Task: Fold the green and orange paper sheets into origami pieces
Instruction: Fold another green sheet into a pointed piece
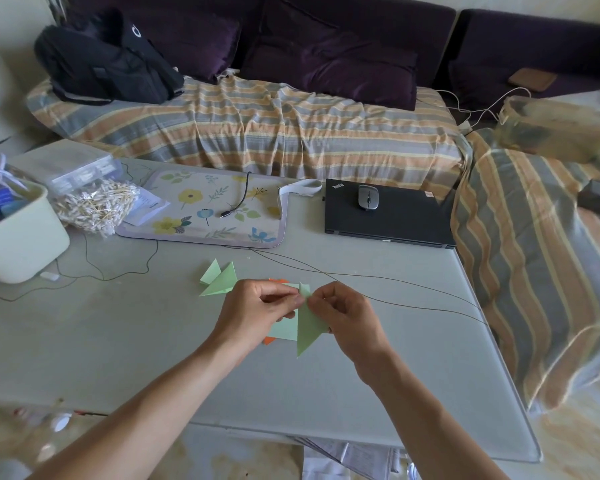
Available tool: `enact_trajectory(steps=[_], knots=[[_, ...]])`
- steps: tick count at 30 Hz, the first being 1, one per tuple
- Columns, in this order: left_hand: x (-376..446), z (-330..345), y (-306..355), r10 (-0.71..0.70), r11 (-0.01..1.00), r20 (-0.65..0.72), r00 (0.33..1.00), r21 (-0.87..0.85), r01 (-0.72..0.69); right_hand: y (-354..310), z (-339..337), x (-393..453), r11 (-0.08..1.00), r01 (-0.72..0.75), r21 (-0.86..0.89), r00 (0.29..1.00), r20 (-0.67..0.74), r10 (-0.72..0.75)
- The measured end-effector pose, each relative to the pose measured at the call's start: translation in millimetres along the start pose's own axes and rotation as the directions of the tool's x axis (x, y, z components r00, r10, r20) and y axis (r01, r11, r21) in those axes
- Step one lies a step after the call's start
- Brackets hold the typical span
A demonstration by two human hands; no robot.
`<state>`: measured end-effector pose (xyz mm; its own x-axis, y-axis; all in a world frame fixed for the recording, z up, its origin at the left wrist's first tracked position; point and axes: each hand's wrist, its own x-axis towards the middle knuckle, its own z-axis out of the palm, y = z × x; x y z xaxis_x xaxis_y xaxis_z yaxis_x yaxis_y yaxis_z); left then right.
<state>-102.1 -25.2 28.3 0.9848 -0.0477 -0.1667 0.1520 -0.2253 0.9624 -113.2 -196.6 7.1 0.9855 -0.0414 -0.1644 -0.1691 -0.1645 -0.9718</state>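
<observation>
One green piece done, a second in the fingers, orange still waiting

The left hand and right hand pinch the top tip of a green triangular piece between thumb and forefinger, other fingers loosely curled. A finished green piece lies just beyond the left fingers; flat green sheets and an orange sheet lie beneath the hands, seemingly unfolded.

2 bare forearms, left hand & right hand ungloved, unadorned; sleeves out of view.
</observation>
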Motion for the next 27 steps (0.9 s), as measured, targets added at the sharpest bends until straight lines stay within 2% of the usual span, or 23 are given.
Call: enact_trajectory(steps=[12, 16, 21, 27], knots=[[0.6, -0.9, -3.5, -0.053, 0.998, 0.047, 0.997, 0.028, 0.052, -0.4, 0.8, -1.6, 1.000, -0.016, 0.015, 0.999, 0.042, 0.015], [2.6, -0.3, -4.4, -0.020, 0.995, 0.087, 0.996, 0.102, 0.011, -2.4, 3.2, -3.6, 1.000, -0.025, 0.016, 0.997, 0.078, 0.023], [2.7, 1.1, -7.9, 0.001, 0.973, 0.202, 0.979, 0.226, -0.048, -6.2, 2.7, -4.0, 0.999, 0.020, 0.033, 0.997, 0.069, -0.022], [1.1, 3.6, -5.1, -0.019, 0.969, 0.217, 0.976, 0.245, -0.036, -3.1, 4.9, -3.1, 0.999, -0.001, -0.047, 1.000, 0.017, 0.001]])
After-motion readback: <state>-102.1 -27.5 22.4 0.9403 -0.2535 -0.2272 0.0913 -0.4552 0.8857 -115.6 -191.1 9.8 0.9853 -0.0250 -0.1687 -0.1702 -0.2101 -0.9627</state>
